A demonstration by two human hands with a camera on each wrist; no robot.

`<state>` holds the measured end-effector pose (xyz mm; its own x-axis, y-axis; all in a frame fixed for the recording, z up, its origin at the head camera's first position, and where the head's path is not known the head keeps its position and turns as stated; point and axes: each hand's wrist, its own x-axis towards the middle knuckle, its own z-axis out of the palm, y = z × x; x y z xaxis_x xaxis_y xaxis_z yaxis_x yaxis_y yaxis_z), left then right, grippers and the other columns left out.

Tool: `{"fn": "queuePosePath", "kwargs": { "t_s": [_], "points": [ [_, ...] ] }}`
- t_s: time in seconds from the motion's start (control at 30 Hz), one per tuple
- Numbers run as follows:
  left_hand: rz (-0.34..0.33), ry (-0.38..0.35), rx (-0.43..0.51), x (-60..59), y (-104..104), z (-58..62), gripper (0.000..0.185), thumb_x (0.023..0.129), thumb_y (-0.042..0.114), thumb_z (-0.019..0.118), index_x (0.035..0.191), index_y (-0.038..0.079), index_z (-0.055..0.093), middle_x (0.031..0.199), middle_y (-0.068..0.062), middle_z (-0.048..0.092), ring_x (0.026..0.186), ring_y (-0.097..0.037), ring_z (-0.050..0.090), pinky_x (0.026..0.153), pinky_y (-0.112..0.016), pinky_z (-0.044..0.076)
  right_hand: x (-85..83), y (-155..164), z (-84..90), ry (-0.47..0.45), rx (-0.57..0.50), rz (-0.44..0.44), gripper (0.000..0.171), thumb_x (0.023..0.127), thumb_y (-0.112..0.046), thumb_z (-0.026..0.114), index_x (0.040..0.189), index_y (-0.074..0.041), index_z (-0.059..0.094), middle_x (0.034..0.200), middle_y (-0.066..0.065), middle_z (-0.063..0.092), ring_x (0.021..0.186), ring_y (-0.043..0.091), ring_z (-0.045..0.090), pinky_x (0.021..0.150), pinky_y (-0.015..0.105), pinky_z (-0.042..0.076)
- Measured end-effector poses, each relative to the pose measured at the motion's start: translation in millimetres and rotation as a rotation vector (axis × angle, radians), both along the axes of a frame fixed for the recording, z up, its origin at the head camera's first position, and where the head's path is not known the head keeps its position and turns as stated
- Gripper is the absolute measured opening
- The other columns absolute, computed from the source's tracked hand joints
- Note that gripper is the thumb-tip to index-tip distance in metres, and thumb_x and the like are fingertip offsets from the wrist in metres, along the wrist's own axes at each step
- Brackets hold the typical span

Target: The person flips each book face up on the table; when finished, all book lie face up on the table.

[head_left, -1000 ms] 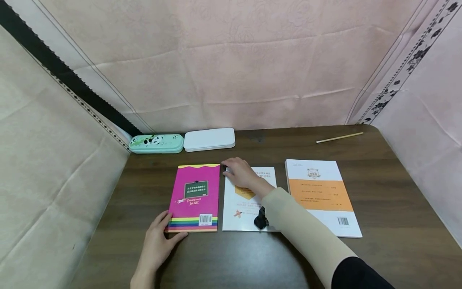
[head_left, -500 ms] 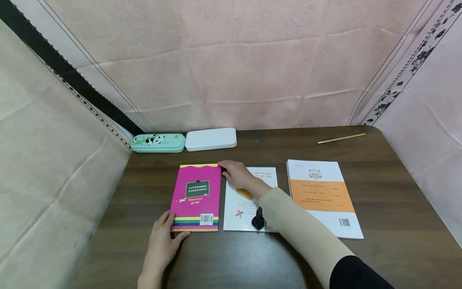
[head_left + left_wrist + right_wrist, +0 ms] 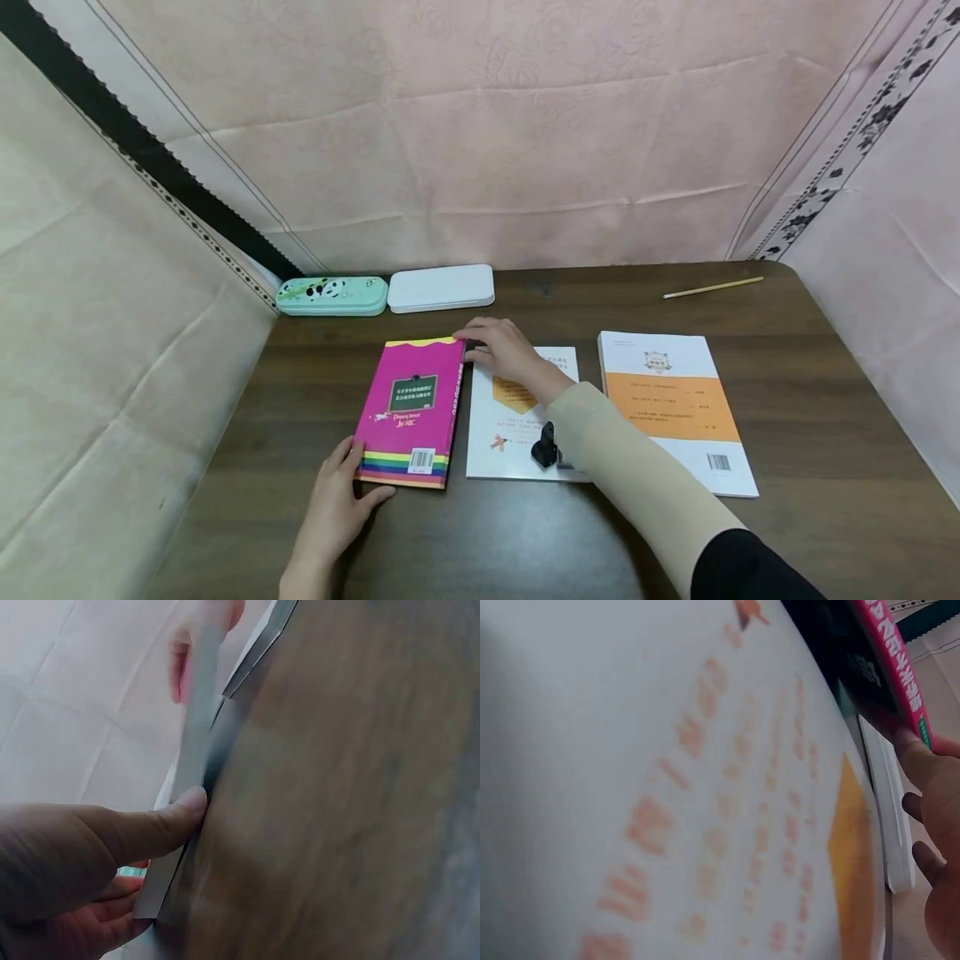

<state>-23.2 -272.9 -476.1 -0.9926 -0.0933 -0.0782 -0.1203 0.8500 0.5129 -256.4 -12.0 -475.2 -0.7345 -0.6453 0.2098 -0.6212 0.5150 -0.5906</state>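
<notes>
The pink book (image 3: 411, 412) is lying at centre-left of the head view on the dark wooden table (image 3: 825, 433), its right edge tilting up off the surface. The left hand (image 3: 339, 500) is gripping the book's lower left corner, thumb pressing the near edge and fingers curling beneath, as the left wrist view confirms (image 3: 150, 832). The right hand (image 3: 504, 350) is pinching the book's upper right corner; the right wrist view is showing fingertips (image 3: 919, 761) bearing on the spine. Both hands are therefore grasping the book.

Judgement: the lift is best done by keeping both diagonal corners level and raising the spine side clear of the white booklet (image 3: 510, 417) just beside it, so that neighbour is not being dragged. The thumb at the near edge should be bearing firmly, as a slack cover may be flexing.

Against the earlier frames, the book is now rotating slightly, its lower end swinging rightward toward the booklet, and its right edge is rising where it was lying flat before. The right hand is sitting a little higher.

Also present: an orange-banded book (image 3: 675, 408) at right, a green panda case (image 3: 332, 295) and white case (image 3: 441, 288) at upper centre, a pencil (image 3: 712, 287) at upper right.
</notes>
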Motion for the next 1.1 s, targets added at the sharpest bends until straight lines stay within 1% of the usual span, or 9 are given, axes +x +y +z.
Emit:
{"fn": "queuePosePath", "kwargs": {
  "t_s": [0.13, 0.27, 0.37, 0.43, 0.5, 0.6, 0.73, 0.9, 1.1],
  "points": [
    [0.027, 0.049, 0.035, 1.0, -0.9, -0.4, 0.075, 0.083, 0.012, 0.085, 0.144, -0.009, 0.049, 0.143, -0.028, 0.049, 0.129, -0.044, 0.051, 0.102, -0.056, 0.048, -0.5, 3.2, 6.3, -0.07, -0.102, 0.018, 0.037, 0.095, -0.022, 0.072, 0.132, -0.018, 0.066, 0.128, -0.004, 0.064, 0.117, 0.012, 0.058, 0.104, 0.031, 0.048],
    [0.034, 0.207, 0.031, 5.4, -0.7, -3.3, 0.053, 0.083, 0.002, 0.083, 0.13, -0.008, 0.063, 0.128, -0.023, 0.062, 0.115, -0.039, 0.063, 0.093, -0.053, 0.054, -1.0, 1.6, 14.7, -0.112, -0.2, 0.062, 0.035, 0.098, -0.018, 0.067, 0.133, -0.015, 0.06, 0.125, -0.002, 0.065, 0.114, 0.011, 0.061, 0.101, 0.027, 0.05],
    [0.039, 0.362, 0.033, 7.5, -0.8, -3.3, 0.041, 0.082, -0.005, 0.081, 0.121, -0.007, 0.07, 0.12, -0.021, 0.068, 0.105, -0.034, 0.069, 0.085, -0.046, 0.058, -2.0, -0.3, 24.5, -0.103, -0.241, 0.105, 0.032, 0.101, -0.017, 0.063, 0.132, -0.014, 0.057, 0.121, -0.001, 0.066, 0.112, 0.011, 0.064, 0.099, 0.026, 0.051],
    [0.049, 0.45, 0.047, 8.0, -1.0, -1.6, 0.037, 0.081, -0.01, 0.079, 0.117, -0.006, 0.072, 0.117, -0.021, 0.07, 0.101, -0.032, 0.071, 0.082, -0.037, 0.059, -2.8, -1.1, 32.1, -0.075, -0.259, 0.123, 0.03, 0.101, -0.016, 0.062, 0.131, -0.013, 0.057, 0.117, 0.0, 0.069, 0.108, 0.012, 0.065, 0.096, 0.027, 0.053],
    [0.065, 0.511, 0.063, 8.2, -1.3, 1.3, 0.036, 0.08, -0.015, 0.077, 0.114, -0.005, 0.073, 0.115, -0.021, 0.072, 0.097, -0.031, 0.072, 0.078, -0.028, 0.059, -3.2, -1.5, 40.3, -0.043, -0.266, 0.126, 0.028, 0.101, -0.017, 0.062, 0.129, -0.014, 0.057, 0.112, -0.001, 0.07, 0.102, 0.012, 0.066, 0.093, 0.027, 0.054],
    [0.096, 0.568, 0.076, 9.0, -1.0, 6.8, 0.034, 0.079, -0.019, 0.075, 0.11, -0.006, 0.074, 0.11, -0.022, 0.073, 0.092, -0.033, 0.073, 0.073, -0.028, 0.059, -3.3, -1.9, 53.4, -0.01, -0.288, 0.123, 0.024, 0.101, -0.017, 0.062, 0.125, -0.014, 0.059, 0.109, -0.001, 0.071, 0.1, 0.011, 0.066, 0.093, 0.028, 0.055],
    [0.134, 0.596, 0.1, 9.4, 0.6, 12.4, 0.029, 0.081, -0.017, 0.074, 0.108, -0.005, 0.074, 0.101, -0.023, 0.074, 0.085, -0.035, 0.074, 0.066, -0.038, 0.06, -1.4, -1.6, 71.8, 0.012, -0.333, 0.126, 0.021, 0.099, -0.017, 0.065, 0.12, -0.013, 0.061, 0.108, 0.0, 0.071, 0.103, 0.013, 0.067, 0.093, 0.028, 0.055],
    [0.117, 0.575, 0.149, 8.0, 2.3, 16.8, 0.022, 0.085, -0.008, 0.076, 0.106, -0.001, 0.074, 0.096, -0.019, 0.076, 0.085, -0.032, 0.075, 0.069, -0.033, 0.059, 2.9, -0.4, 91.2, -0.007, -0.4, 0.104, 0.026, 0.097, -0.015, 0.07, 0.121, -0.009, 0.063, 0.109, 0.005, 0.07, 0.094, 0.017, 0.068, 0.085, 0.029, 0.059],
    [0.064, 0.476, 0.261, 8.3, 8.1, 20.6, 0.027, 0.086, 0.0, 0.079, 0.112, 0.0, 0.07, 0.097, -0.008, 0.077, 0.088, -0.021, 0.075, 0.078, -0.03, 0.06, 5.4, 0.4, 90.7, -0.127, -0.4, -0.034, 0.034, 0.097, -0.02, 0.07, 0.13, -0.011, 0.064, 0.106, 0.005, 0.069, 0.087, 0.017, 0.066, 0.072, 0.027, 0.06]
  ]
}}
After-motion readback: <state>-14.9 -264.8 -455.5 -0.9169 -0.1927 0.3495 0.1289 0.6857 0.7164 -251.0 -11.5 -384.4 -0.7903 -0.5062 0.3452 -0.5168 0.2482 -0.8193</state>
